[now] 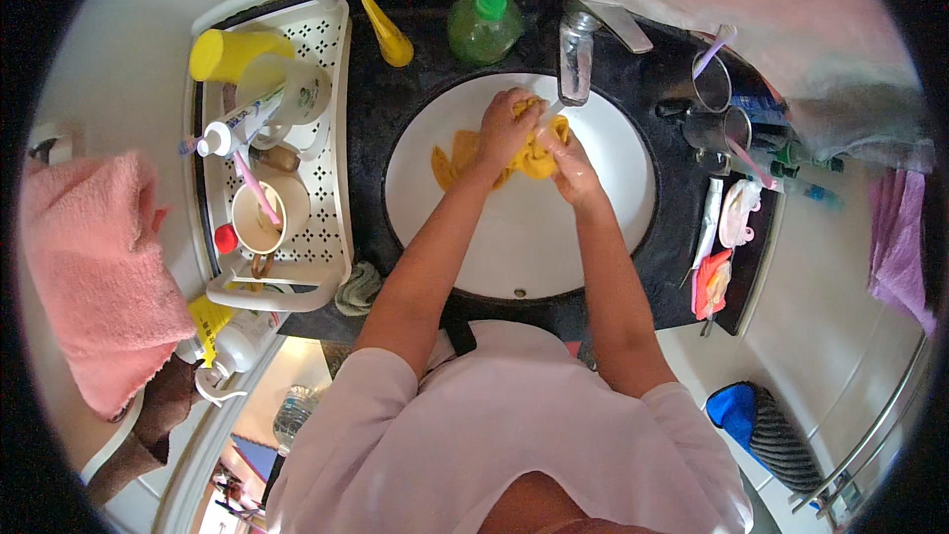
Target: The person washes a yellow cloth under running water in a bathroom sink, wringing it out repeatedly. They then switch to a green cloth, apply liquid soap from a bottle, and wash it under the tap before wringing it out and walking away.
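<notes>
**Left hand and right hand on a rumpled mustard-yellow cloth**

Clutches the cloth from above with the left hand, back turned upward, fingers curled well in and mostly buried among the folds. Grips the same bunch from the other side with the right hand, less fully closed, fingers bent against the fabric and partly hidden by it; cannot tell how tightly in either case. Holds the thickest wad between both hands, just below the spout of a squared silver metal tap, with a flatter tail of cloth trailing leftward past the left wrist. Works over the far half of a glossy white oval basin, set into a black countertop.

Beyond the basin, near the tap: a rounded translucent green bottle with a bright green top, then a tapered yellow tube. Off to the left, well apart from both hands: a white perforated plastic basket, holding a yellow cylindrical cup and a cream-coloured mug. Just beside the basket's near corner: a crumpled grey-green cloth.
</notes>
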Available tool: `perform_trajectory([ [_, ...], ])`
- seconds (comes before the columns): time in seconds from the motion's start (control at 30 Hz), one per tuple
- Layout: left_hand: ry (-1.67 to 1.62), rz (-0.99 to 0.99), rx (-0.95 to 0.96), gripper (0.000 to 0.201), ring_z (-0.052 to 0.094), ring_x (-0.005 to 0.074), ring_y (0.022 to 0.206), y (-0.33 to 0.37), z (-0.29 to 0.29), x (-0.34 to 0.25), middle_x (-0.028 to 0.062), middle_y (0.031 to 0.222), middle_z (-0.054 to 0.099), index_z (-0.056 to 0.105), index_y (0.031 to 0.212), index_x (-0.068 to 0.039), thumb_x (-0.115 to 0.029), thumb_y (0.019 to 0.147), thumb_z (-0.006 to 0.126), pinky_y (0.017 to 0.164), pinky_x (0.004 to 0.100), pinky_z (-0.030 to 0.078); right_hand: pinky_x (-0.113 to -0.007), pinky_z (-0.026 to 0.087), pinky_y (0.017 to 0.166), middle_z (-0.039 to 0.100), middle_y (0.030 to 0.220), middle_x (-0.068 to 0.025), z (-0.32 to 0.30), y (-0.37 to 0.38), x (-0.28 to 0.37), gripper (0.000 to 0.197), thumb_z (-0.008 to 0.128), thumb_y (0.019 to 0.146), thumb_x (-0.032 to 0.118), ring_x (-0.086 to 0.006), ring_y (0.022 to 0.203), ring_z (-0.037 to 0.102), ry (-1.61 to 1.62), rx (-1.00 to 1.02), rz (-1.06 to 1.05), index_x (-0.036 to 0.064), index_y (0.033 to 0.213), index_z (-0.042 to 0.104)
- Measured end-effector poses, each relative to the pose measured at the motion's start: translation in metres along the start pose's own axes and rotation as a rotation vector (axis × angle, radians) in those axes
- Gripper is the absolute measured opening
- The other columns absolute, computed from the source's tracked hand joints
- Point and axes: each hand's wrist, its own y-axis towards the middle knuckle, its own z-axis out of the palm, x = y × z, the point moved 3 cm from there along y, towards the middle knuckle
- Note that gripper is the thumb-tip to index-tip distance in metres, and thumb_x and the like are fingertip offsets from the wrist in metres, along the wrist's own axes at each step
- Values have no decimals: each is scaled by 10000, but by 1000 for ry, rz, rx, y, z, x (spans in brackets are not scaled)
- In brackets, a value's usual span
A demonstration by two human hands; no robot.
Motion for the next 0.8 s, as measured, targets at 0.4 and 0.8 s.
perform_trajectory([
  [0.4, 582, 304, 534, 632, 547, 214, 1042, -21, -10, 13, 82, 1169, 565, 544, 1112, -17, -334, 634, 811, 878, 351, 436, -364, 468, 882, 623, 1043, -75, -21, -47, 56, 334, 649, 815, 118, -209, 972, 600, 474, -131, -229, 38, 1123, 550],
  [0.8, -46, 58, 359, 282, 649, 270, 797, -75, 15, -50, 108, 830, 669, 648, 854, -97, -297, 691, 761, 728, 361, 498, -471, 497, 845, 588, 1032, -127, -7, 18, -35, 462, 495, 920, 458, -296, 931, 597, 609, 44, 128, 85, 1192, 487],
])
